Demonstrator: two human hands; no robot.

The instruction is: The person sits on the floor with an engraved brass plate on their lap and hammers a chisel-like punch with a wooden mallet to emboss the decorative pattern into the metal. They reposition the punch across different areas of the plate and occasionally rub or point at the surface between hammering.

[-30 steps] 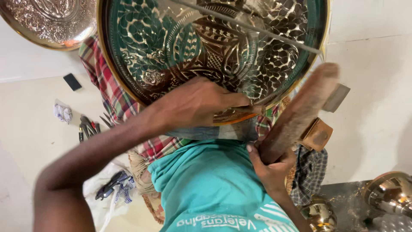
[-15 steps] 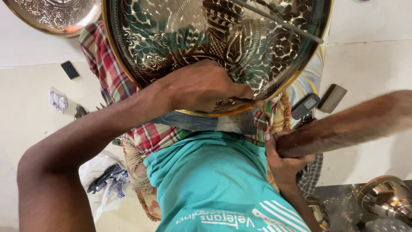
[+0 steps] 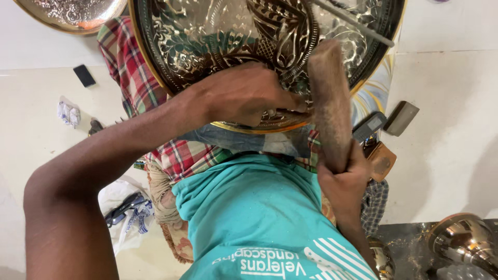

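The thick brown wooden mallet in the right hand has swung round: half a second ago it pointed out toward three o'clock, clear of the large round engraved brass tray; now it stands toward twelve o'clock, its head over the tray's lower rim, just beside the left hand.

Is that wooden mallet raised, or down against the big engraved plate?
Down: the wooden mallet, gripped by the right hand, overlaps the engraved plate; actual contact cannot be told.
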